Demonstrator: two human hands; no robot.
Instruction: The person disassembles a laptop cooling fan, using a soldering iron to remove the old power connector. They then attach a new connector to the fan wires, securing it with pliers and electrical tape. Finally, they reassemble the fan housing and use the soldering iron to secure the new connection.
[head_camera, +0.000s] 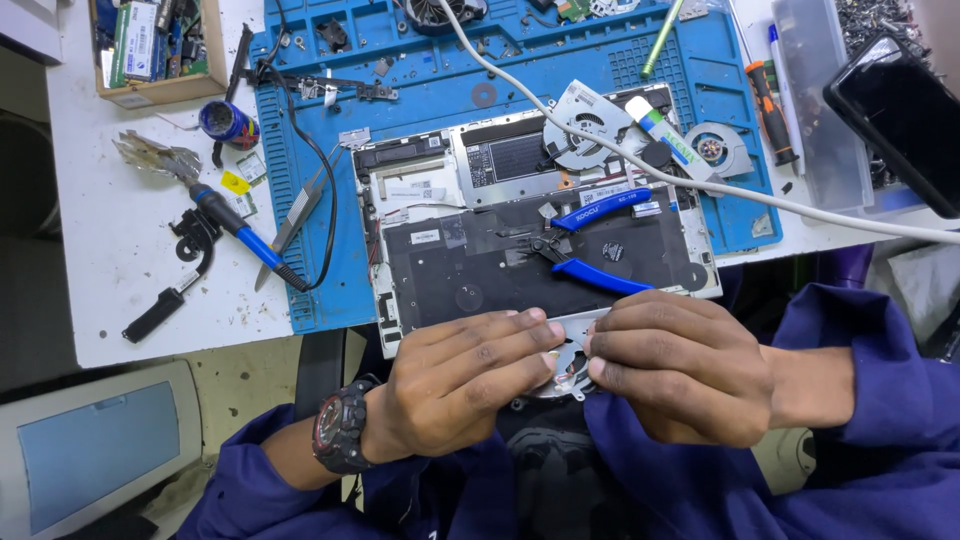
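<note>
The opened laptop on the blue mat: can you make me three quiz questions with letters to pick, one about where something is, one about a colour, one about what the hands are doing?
1. Where do the blue-handled cutting pliers lie?
A. On the opened silver laptop base
B. On the floor
C. In the cardboard box

2. What colour is the ribbed rubber work mat?
A. Red
B. Blue
C. Green

3. What are the left hand and right hand doing?
A. Resting apart, empty
B. Holding the pliers
C. Holding a small round cooling fan together

Answers: 1 A, the pliers rest on the dark inner panel. 2 B, the mat is plainly blue. 3 C, both hands' fingers pinch the fan.
</note>
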